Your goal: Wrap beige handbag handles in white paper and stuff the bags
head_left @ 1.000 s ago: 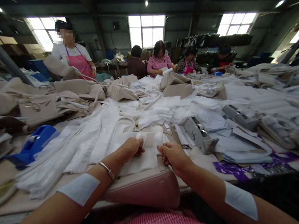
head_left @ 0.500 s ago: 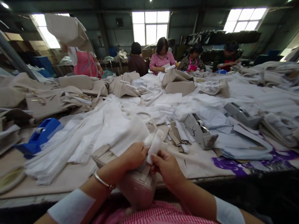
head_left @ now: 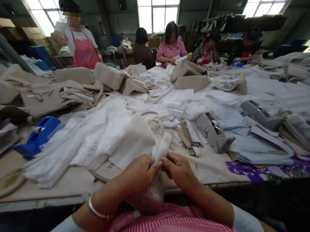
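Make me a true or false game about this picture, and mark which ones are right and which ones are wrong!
1. The left hand and right hand are both at the white strip. True.
2. The blue tape dispenser is in the right hand. False: the blue tape dispenser is on the table, over to the left.
3. The bracelet is on the right arm. False: it is on the left arm.
4. A co-worker across the table wears a pink apron. True.
5. The grey tape dispenser is left of both hands. False: it is to their right.
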A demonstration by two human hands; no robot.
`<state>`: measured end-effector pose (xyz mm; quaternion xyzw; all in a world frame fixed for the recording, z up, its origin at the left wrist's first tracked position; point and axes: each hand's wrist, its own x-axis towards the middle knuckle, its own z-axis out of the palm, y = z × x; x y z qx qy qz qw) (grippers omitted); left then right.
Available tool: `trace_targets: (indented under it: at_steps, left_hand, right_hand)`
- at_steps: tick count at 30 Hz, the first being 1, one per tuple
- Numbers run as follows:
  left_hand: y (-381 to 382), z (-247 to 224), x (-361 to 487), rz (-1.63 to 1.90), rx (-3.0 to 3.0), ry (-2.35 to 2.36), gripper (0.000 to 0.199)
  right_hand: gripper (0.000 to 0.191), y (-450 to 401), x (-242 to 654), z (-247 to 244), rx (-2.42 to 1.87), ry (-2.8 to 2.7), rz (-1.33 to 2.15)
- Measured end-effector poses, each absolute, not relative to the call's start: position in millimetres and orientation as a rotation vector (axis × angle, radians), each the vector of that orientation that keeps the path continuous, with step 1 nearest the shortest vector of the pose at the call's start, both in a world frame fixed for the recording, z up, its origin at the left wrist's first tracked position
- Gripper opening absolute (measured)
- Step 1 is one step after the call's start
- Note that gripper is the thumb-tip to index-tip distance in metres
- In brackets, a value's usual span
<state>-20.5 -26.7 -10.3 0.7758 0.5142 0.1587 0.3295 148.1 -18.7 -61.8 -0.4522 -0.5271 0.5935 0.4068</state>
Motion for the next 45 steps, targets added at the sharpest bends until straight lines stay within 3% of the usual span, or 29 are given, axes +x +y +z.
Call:
trace_targets:
  at_steps: [6,10,13,21,30,34,45]
  left_hand:
    - [-25.7,-16.8,-23.1,0.39,2.055,1.416,0.037]
    - [-26.8,-17.7,-22.4,0.33,2.095,1.461,0.036]
    - [-27.3,-14.9,-20.1,0.287,2.105,1.458,0.033]
    - [-28.8,-17.5,-19.7,0.279,2.108,1.477,0.03]
    - [-18.9,-8.9,-20.6,0.47,1.591,1.371,0.043]
    - [-16.7,-9.9,-18.3,0.546,1.429,1.264,0.041]
    - [-17.4,-17.0,-13.0,0.507,1.559,1.4,0.042]
  right_hand:
    - [0.049,-8.2,160.4,-68.9,-1.031,-1.176,1.873]
    - [0.041,-0.2,163.1,-77.3,-0.853,-0.615,2.285]
    - [0.036,6.2,159.3,-84.0,-0.765,-0.336,2.395]
    - [0.026,-1.1,142.0,-80.9,-0.917,-0.249,2.23]
    - [0.032,-3.2,131.5,-81.2,-0.801,-0.578,2.023]
    - [0.032,-4.9,129.4,-81.7,-0.813,-0.602,1.974]
    - [0.035,-7.2,129.5,-80.9,-0.843,-0.72,1.939]
